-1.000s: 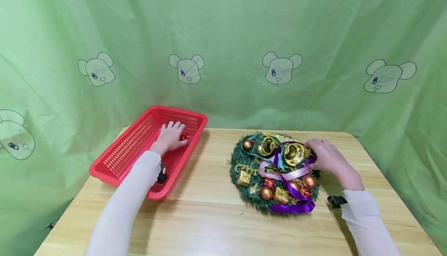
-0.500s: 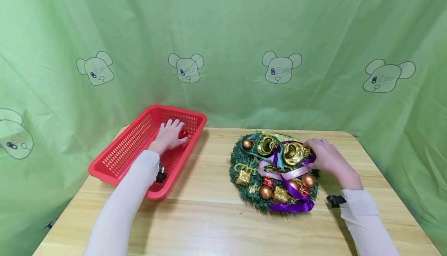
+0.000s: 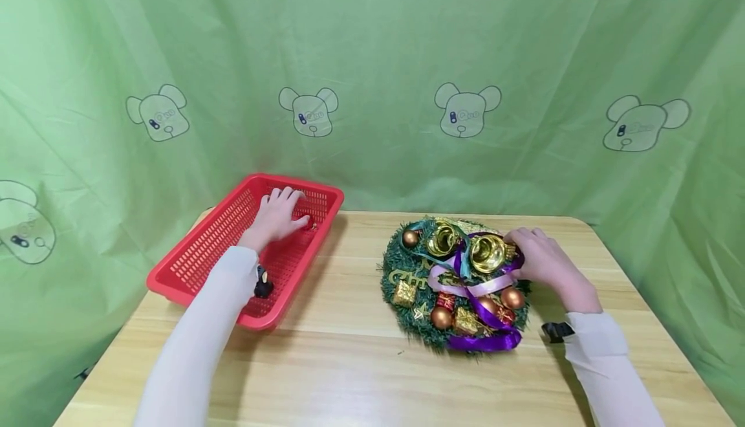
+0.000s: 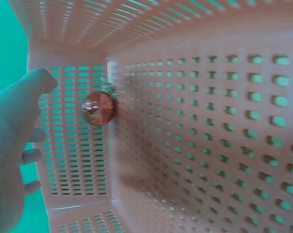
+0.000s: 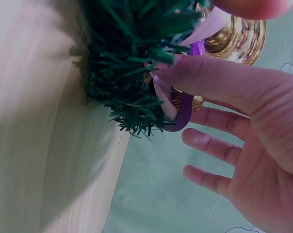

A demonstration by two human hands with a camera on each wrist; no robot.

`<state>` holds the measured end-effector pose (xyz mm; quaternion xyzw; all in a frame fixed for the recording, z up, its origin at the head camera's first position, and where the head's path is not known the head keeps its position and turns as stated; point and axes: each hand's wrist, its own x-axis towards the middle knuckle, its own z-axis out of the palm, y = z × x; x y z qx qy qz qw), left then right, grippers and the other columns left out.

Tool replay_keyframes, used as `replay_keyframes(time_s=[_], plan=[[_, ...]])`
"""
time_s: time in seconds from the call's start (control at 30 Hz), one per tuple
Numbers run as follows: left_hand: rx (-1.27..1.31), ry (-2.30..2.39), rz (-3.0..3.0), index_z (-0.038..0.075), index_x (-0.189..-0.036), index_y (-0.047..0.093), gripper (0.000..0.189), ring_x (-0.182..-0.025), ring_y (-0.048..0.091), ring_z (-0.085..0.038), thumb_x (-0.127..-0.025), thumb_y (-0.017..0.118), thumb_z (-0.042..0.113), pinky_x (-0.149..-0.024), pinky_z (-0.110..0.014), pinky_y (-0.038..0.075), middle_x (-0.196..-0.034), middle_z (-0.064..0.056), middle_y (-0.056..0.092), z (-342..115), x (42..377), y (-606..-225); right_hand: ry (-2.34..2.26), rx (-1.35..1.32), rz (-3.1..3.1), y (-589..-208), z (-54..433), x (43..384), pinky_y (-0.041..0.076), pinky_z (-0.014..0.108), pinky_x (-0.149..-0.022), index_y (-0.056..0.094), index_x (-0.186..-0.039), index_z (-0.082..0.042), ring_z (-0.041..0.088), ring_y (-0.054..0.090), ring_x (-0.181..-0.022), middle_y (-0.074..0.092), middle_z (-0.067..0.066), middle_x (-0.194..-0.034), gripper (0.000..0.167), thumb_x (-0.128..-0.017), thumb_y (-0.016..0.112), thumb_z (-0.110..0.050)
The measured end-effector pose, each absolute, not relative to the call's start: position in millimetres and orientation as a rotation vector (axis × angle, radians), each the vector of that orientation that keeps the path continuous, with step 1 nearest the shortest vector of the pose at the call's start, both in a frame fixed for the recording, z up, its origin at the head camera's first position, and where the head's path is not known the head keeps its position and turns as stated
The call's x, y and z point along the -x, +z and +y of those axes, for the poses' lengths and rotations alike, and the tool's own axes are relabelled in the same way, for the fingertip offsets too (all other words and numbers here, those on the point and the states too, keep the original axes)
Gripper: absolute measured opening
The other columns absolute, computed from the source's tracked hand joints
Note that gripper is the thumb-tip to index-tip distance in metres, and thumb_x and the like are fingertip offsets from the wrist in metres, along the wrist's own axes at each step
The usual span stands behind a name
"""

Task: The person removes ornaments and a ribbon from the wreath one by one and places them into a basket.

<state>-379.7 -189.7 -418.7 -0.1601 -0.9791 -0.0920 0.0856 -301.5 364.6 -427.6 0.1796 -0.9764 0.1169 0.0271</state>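
Observation:
A shiny red ball ornament [image 4: 99, 108] with a gold top lies at the far end of the red plastic basket [image 3: 198, 252]. Over that part of the basket is my left hand [image 3: 276, 215], its fingers spread and holding nothing, with a gap between the thumb and the ball. On the right lies a green Christmas wreath [image 3: 420, 323] with gold bells [image 3: 487, 253], copper balls, small gift boxes and ribbons. My right hand [image 3: 544, 259] grips its right side at the ribbon loop [image 5: 184, 112] by thumb and index finger, the other fingers loose behind.
A light wooden table [image 3: 349, 375] carries the basket at the left and the wreath at the right. Behind and beside it hangs a green cloth [image 3: 384, 149] printed with bear heads. The basket's perforated walls rise around the left hand.
My left hand has drawn up and slightly left, away from the red ball ornament, showing more of the basket's floor. My right hand stays at the wreath's right side.

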Motion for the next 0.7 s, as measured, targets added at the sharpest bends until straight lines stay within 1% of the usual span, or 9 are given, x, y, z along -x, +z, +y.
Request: replay_keyframes(time_s=[0.2,0.4,0.53,0.7], plan=[[0.518,-0.273,-2.827,0.010,-0.142,0.049,0.057,-0.128,0.045,-0.038,-0.095,0.064,0.039,-0.105,-0.059,0.035,-0.137,-0.015,0.053,-185,379,-397,0.361,-0.552,-3.021,-427,363,303,0.040,0.070,-0.096,0.059,-0.127,0.004,0.047,0.053,-0.112,0.061,0.030,-0.128,0.073,-0.063,0.092,-0.012],[0.581,-0.334,-2.703,0.012,-0.141,0.050,0.055,-0.127,0.046,-0.036,-0.095,0.064,0.038,-0.106,-0.056,0.036,-0.137,-0.012,0.055,-165,375,-366,0.344,-0.555,-3.019,-427,364,304,0.041,0.070,-0.095,0.059,-0.127,0.005,0.048,0.053,-0.111,0.061,0.030,-0.127,0.074,-0.063,0.092,-0.012],[0.641,-0.390,-2.630,0.013,-0.141,0.051,0.053,-0.128,0.045,-0.033,-0.095,0.064,0.036,-0.109,-0.053,0.034,-0.139,-0.010,0.054,-145,365,-346,0.335,-0.554,-3.022,-427,365,303,0.041,0.070,-0.096,0.059,-0.127,0.005,0.048,0.053,-0.112,0.061,0.030,-0.128,0.073,-0.064,0.091,-0.011],[0.763,-0.436,-2.507,0.013,-0.139,0.053,0.050,-0.128,0.046,-0.031,-0.095,0.064,0.033,-0.113,-0.052,0.032,-0.138,-0.008,0.056,-116,347,-326,0.323,-0.561,-3.010,-428,365,303,0.042,0.070,-0.093,0.060,-0.127,0.004,0.048,0.053,-0.112,0.062,0.028,-0.128,0.073,-0.063,0.092,-0.012]])
